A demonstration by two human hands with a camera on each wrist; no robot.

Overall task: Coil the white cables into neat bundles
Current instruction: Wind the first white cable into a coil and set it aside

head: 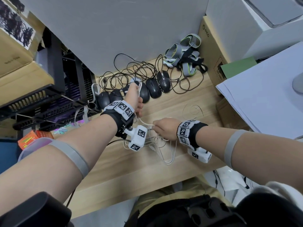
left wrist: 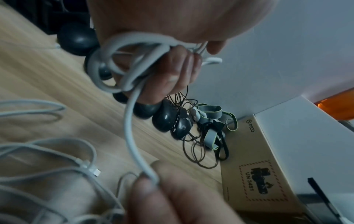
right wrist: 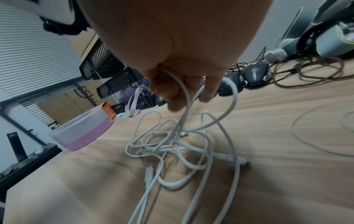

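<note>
My left hand (head: 133, 95) is raised above the wooden desk (head: 124, 163) and grips a small coil of white cable (left wrist: 122, 65), its loops wound round my curled fingers (left wrist: 178, 68). From that coil one strand runs down to my right hand (head: 164, 128), which pinches the white cable (left wrist: 151, 174) between thumb and fingers. In the right wrist view the pinched strand (right wrist: 184, 94) drops into a loose tangle of white cables (right wrist: 178, 148) lying on the desk below both hands. A white plug (left wrist: 93, 172) lies in that tangle.
A row of black computer mice (head: 152, 87) with thin dark cords (head: 131, 71) lies behind my left hand. Grey straps (head: 185, 53) sit by a cardboard box (head: 211, 51). Black trays (head: 54, 99) stand at the left. A pink-and-clear container (right wrist: 84, 130) is near the desk's left edge.
</note>
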